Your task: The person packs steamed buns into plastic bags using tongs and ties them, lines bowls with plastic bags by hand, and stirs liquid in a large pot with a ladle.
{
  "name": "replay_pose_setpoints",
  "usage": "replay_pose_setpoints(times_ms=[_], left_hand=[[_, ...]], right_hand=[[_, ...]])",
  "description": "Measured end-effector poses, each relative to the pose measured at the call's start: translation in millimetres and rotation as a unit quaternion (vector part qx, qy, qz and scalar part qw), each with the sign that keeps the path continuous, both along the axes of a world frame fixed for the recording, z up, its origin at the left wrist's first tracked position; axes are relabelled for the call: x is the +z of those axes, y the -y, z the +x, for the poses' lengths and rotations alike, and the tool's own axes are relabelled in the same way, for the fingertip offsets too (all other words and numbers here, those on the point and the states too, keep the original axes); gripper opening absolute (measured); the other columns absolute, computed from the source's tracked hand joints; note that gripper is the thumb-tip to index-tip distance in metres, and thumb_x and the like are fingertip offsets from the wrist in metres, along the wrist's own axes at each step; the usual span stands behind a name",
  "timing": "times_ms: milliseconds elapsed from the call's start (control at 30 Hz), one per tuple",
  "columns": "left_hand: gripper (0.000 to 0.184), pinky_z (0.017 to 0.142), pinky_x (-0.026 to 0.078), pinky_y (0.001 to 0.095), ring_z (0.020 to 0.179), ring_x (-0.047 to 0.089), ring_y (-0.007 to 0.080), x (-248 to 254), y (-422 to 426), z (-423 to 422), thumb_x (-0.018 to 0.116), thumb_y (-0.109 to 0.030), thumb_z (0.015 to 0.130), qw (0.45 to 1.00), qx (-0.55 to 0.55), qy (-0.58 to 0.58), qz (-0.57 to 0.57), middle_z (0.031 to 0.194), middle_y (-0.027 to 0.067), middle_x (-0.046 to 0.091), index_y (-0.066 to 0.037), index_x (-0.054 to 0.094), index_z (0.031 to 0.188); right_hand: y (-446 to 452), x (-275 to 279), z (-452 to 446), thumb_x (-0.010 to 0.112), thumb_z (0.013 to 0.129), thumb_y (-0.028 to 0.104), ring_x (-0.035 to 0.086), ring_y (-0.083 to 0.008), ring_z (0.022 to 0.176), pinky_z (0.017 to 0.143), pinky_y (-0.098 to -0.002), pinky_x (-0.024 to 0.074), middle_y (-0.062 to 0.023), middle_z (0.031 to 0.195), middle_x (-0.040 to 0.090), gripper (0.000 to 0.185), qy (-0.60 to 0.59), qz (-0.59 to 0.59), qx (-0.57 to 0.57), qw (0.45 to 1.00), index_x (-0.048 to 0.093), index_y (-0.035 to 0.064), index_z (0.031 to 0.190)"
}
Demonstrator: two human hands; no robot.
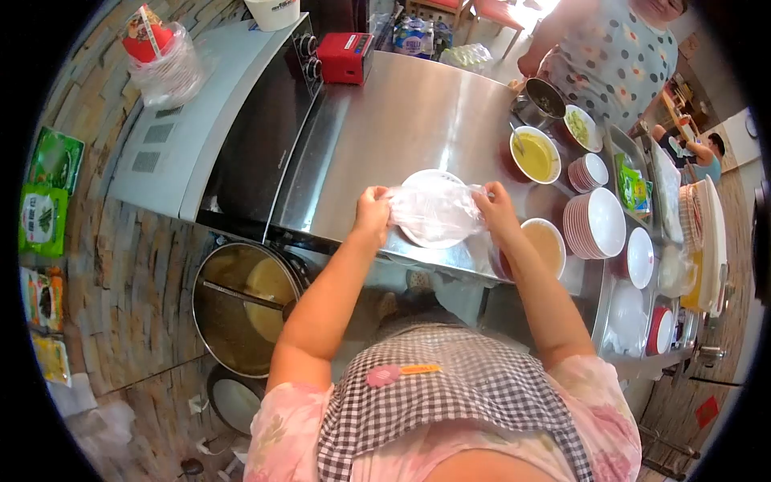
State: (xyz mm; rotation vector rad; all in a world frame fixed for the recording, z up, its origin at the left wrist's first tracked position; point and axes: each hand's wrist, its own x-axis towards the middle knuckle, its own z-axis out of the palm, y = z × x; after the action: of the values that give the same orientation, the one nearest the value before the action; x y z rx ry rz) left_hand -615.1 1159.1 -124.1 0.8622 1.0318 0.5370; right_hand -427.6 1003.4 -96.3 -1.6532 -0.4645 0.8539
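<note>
A thin clear plastic bag [438,210] is stretched between my two hands, above a white bowl [434,176] on the steel counter. Its left edge is pinched in the closed fingers of my left hand [372,215]. On the other side, my right hand [498,210] grips the opposite edge. The bag covers most of the bowl, so what is inside it cannot be seen. Just right of my right hand, partly behind my forearm, stands a bowl of light brown liquid [544,245].
A stack of bowls [594,225], a bowl of yellow sauce [536,155] with a spoon and a dark pot [540,102] stand right. A large pot [241,309] sits lower left, below a microwave-like appliance [241,120]. Another person [606,60] stands across the counter [385,120].
</note>
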Motion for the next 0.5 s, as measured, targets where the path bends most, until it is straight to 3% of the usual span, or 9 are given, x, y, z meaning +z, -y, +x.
replay_pose_setpoints(times_ms=[67, 100, 167, 267, 367, 500], left_hand=[[0.019, 0.055, 0.052, 0.0295, 0.067, 0.06, 0.0167, -5.3, -15.0, 13.0, 0.047, 0.006, 0.084, 0.997, -0.019, -0.05, 0.058, 0.087, 0.0102, 0.059, 0.0, 0.05, 0.101], [0.011, 0.05, 0.048, 0.0299, 0.064, 0.058, 0.0165, -17.2, -22.8, 18.4, 0.049, 0.004, 0.083, 0.993, -0.008, -0.078, 0.091, 0.082, 0.0091, 0.06, 0.0, 0.054, 0.092], [0.007, 0.053, 0.047, 0.0301, 0.064, 0.058, 0.0166, -27.5, -32.4, 23.5, 0.055, 0.002, 0.08, 0.972, -0.031, -0.177, 0.15, 0.077, 0.0081, 0.061, 0.0, 0.059, 0.086], [0.003, 0.049, 0.043, 0.0304, 0.058, 0.056, 0.0155, -31.3, -36.7, 27.4, 0.062, -0.004, 0.078, 0.952, -0.081, -0.263, 0.138, 0.069, 0.0066, 0.061, -0.002, 0.062, 0.081], [0.007, 0.043, 0.038, 0.0299, 0.05, 0.052, 0.0145, -30.4, -27.7, 21.6, 0.065, -0.009, 0.079, 0.951, -0.139, -0.264, 0.081, 0.064, 0.0058, 0.06, -0.003, 0.063, 0.079], [0.012, 0.04, 0.036, 0.0299, 0.042, 0.047, 0.0145, -34.2, -22.1, 11.4, 0.061, -0.012, 0.084, 0.949, -0.17, -0.266, 0.02, 0.062, 0.0049, 0.06, -0.003, 0.061, 0.076]], right_hand=[[-20.8, -9.0, 13.9, 0.061, 0.083, 0.015, 0.054, -0.0143, 0.06, 0.05, -0.0292, 0.0413, -0.0056, 0.071, 0.058, 0.014, 0.09, -0.042, 0.007, 0.995, 0.052, 0.005, 0.083], [-31.5, -20.8, 24.5, 0.062, 0.082, 0.016, 0.054, -0.0152, 0.06, 0.05, -0.0301, 0.0419, -0.0055, 0.069, 0.058, 0.014, 0.128, -0.06, 0.011, 0.99, 0.054, 0.0042, 0.081], [-47.2, -46.3, 44.0, 0.062, 0.081, 0.018, 0.054, -0.0168, 0.059, 0.051, -0.0319, 0.0429, -0.0052, 0.066, 0.058, 0.017, 0.203, -0.097, 0.015, 0.974, 0.058, 0.0025, 0.076], [-59.8, -33.7, 46.6, 0.059, 0.085, 0.018, 0.048, -0.0136, 0.056, 0.044, -0.0299, 0.0365, -0.0027, 0.064, 0.053, 0.016, 0.158, -0.246, 0.072, 0.954, 0.059, 0.0043, 0.076], [-53.0, -56.7, 54.1, 0.056, 0.086, 0.019, 0.051, -0.0155, 0.057, 0.043, -0.0314, 0.0382, -0.0028, 0.063, 0.053, 0.018, 0.031, -0.268, 0.109, 0.957, 0.059, 0.0049, 0.076], [-39.4, -83.7, 57.1, 0.055, 0.087, 0.023, 0.05, -0.0165, 0.055, 0.044, -0.0321, 0.0393, -0.0037, 0.063, 0.054, 0.021, -0.029, -0.269, 0.148, 0.951, 0.061, 0.0038, 0.079]])
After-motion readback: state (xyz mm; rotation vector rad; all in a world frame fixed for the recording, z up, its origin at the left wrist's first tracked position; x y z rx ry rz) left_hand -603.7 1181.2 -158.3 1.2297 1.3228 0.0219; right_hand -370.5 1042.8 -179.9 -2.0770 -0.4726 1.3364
